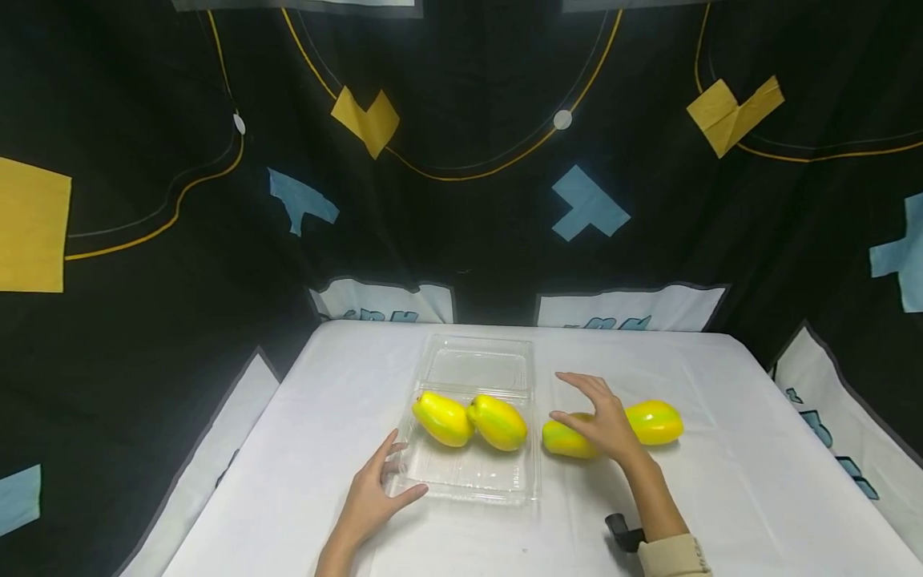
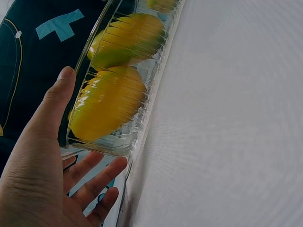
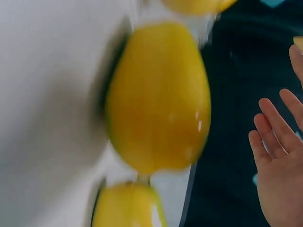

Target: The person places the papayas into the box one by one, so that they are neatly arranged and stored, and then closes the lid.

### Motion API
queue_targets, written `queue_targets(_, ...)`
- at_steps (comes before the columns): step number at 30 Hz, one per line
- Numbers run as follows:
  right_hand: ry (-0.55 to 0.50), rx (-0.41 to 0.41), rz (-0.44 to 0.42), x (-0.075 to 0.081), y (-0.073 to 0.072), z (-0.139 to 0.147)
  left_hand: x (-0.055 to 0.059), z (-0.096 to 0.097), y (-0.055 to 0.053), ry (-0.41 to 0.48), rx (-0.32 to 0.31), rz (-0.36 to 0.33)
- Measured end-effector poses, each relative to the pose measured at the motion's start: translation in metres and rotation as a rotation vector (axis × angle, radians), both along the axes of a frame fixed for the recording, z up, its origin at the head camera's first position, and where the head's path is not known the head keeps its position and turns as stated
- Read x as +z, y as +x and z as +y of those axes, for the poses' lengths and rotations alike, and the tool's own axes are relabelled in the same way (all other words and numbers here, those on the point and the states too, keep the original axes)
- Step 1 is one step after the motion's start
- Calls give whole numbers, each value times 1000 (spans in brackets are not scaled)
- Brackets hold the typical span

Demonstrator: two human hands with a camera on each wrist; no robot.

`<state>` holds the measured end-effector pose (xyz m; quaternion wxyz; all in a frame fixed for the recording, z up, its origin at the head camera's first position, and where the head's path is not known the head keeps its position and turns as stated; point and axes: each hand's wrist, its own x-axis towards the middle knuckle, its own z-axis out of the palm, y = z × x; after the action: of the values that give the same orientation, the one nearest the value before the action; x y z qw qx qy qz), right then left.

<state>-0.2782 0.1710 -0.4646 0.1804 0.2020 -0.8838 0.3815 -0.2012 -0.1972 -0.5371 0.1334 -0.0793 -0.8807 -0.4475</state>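
A clear plastic clamshell container (image 1: 476, 477) lies with its lid (image 1: 472, 370) folded back. Two glossy yellow-green, mango-like fruits, the left one (image 1: 443, 418) and the right one (image 1: 497, 422), sit side by side in its base. My left hand (image 1: 375, 493) is at the container's left side, thumb and fingers spread; in the left wrist view the hand (image 2: 52, 156) holds nothing. Over a third fruit (image 1: 566, 437), right of the container, hovers my right hand (image 1: 602, 421), fingers apart and partly hiding it. A fourth fruit (image 1: 654, 422) lies farther right.
The white-covered table (image 1: 728, 497) ends at dark curtains (image 1: 461, 240) with yellow and blue patches. A black strap piece (image 1: 623, 533) is at my right wrist, beside a beige sleeve (image 1: 674, 557).
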Motion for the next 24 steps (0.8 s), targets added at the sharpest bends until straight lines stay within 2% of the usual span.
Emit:
queue_targets(5, 10, -76, -24, 3, 0, 36, 0, 0, 0, 2, 2, -1)
queue_targets(13, 38, -145, -92, -10, -7, 88, 1, 1, -1, -9, 6, -12)
queue_targets(20, 107, -164, -164, -22, -10, 112, 2, 1, -1, -11, 3, -12)
queue_targets(24, 121, -152, -237, -26, -10, 117, 2, 0, 0, -9, 10, -22)
